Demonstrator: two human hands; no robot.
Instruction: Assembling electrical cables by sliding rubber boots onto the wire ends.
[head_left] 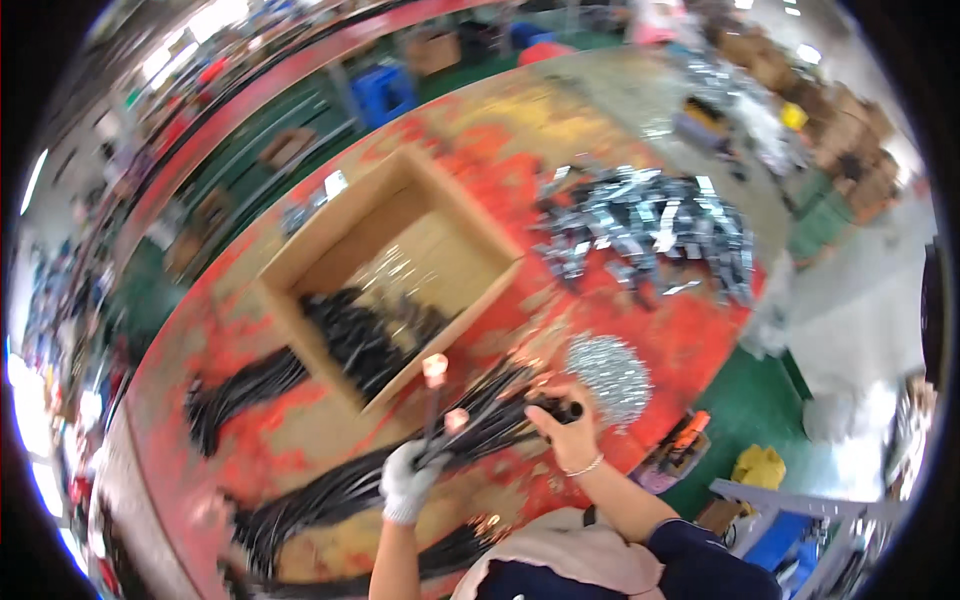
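Note:
My left hand (407, 482), in a white glove, is closed around black cables (431, 428) whose bright copper ends (435, 368) stick up beyond the fingers. My bare right hand (570, 432), with a bracelet at the wrist, curls its fingers round dark, short tube-like pieces (572, 410); motion blur hides their exact kind. Under and between both hands lies a long bundle of black cables (330, 497), with copper tips near my right fingers. Just beyond the right hand is a round heap of small shiny metal pieces (608, 380).
An open cardboard box (470, 225) holding black parts stands on the red, worn table (690, 335). Farther right lies a pile of shiny dark metal strips (645, 225). More cable bundles (245, 390) lie at the left and near edge. A bin with orange-handled tools (680, 450) stands off the right edge.

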